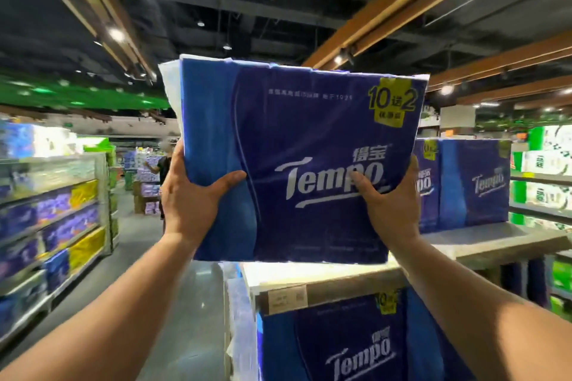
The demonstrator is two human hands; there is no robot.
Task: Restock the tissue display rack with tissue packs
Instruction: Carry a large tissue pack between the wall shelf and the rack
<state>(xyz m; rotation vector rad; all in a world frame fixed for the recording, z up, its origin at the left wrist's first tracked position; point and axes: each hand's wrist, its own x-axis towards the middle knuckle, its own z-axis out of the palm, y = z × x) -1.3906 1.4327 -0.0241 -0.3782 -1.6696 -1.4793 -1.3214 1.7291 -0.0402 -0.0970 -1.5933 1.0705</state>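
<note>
Both hands, left hand (192, 198) and right hand (391, 207), grip the big blue plastic-wrapped Tempo tissue pack (297, 161) (thumbs in front); lower it squarely onto the pale top shelf board (325, 280) at six o'clock.

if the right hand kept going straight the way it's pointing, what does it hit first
Likely the shelved Tempo packs just past the right hand, which grips the held pack; depth is unclear, so it may pass in front of them.

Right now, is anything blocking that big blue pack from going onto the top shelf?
Nothing visible does. Both hands, left and right, hold the Tempo pack upright just above the bare top shelf. The other packs stand further right.
</note>
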